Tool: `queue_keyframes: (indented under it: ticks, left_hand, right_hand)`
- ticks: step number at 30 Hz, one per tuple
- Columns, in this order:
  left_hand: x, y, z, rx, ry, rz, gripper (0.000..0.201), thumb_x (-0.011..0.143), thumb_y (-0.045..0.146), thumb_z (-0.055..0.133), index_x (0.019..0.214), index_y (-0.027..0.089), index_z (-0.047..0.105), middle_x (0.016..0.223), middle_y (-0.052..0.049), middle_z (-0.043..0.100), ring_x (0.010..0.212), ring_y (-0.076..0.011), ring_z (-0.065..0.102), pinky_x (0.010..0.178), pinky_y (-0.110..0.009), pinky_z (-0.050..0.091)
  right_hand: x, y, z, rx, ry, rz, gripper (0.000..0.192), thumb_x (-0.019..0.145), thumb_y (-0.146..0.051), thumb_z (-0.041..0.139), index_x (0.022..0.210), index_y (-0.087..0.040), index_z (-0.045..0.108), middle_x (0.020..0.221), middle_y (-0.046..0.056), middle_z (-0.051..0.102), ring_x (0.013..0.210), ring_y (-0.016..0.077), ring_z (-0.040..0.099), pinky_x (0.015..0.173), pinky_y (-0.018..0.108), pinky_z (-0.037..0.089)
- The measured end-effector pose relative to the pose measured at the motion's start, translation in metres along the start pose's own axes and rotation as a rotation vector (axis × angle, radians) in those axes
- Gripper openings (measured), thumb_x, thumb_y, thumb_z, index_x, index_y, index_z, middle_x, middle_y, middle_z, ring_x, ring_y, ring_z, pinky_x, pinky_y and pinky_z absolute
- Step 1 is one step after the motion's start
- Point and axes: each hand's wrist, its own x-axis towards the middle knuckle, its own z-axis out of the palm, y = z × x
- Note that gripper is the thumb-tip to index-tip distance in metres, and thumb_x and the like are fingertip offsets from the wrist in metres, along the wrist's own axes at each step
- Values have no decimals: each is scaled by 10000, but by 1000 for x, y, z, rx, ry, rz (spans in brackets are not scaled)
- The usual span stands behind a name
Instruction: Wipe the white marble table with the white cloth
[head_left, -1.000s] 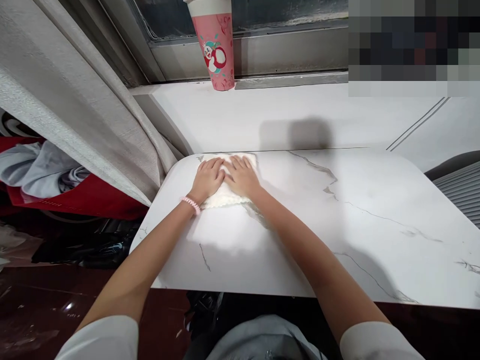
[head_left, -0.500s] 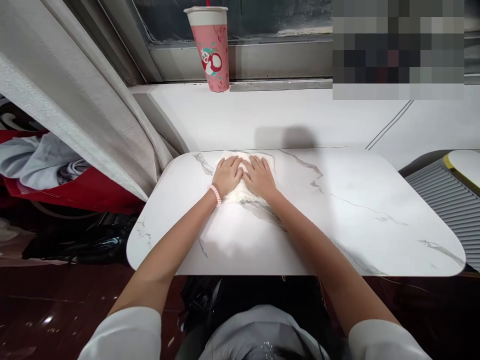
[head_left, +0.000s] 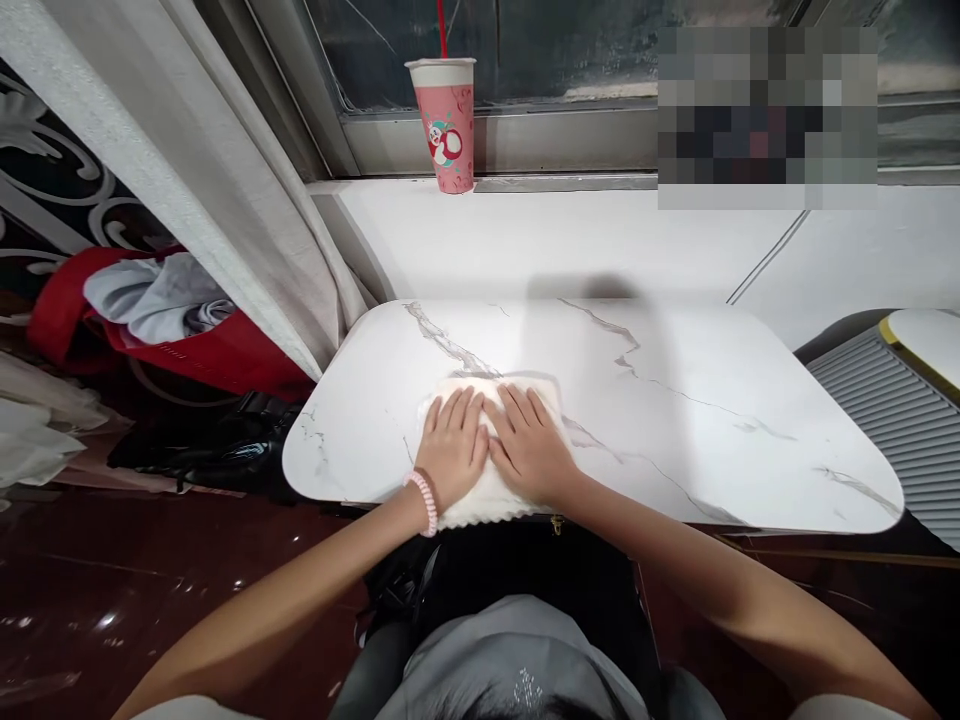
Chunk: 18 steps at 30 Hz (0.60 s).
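A cream-white cloth (head_left: 491,495) lies flat at the near edge of the white marble-patterned table (head_left: 720,400), its scalloped border reaching that edge. My left hand (head_left: 454,445) presses on the cloth's left part, palm down with fingers stretched out; a pink coiled band circles the wrist. Beside it, my right hand (head_left: 531,448) lies flat on the right part of the cloth, fingers extended forward. The two thumbs nearly meet in the middle. Neither hand grips the fabric.
A pink paper cup (head_left: 450,140) with a red straw stands on the window ledge behind the table. At the left hangs a pale curtain (head_left: 225,170), with a red bag (head_left: 202,355) of clothes beyond it. A grey ribbed stool (head_left: 885,390) stands at right.
Both hands have slid the cloth from the table's back edge toward me, to the near edge. The hands stay flat on it. The view has shifted slightly.
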Motion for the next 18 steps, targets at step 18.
queue_keyframes:
  ticks: [18]
  left_hand:
    - [179,14,64,-107,-18,42,438,945,224,340,1336,138,519,1412,-151,544,1345,-269,449,1180,-500,242]
  right_hand:
    - [75,149,8,-106,-3,235,485,962,-267,380,1413,-134,497,1472,143,489,1380,251,405,1181,451,226]
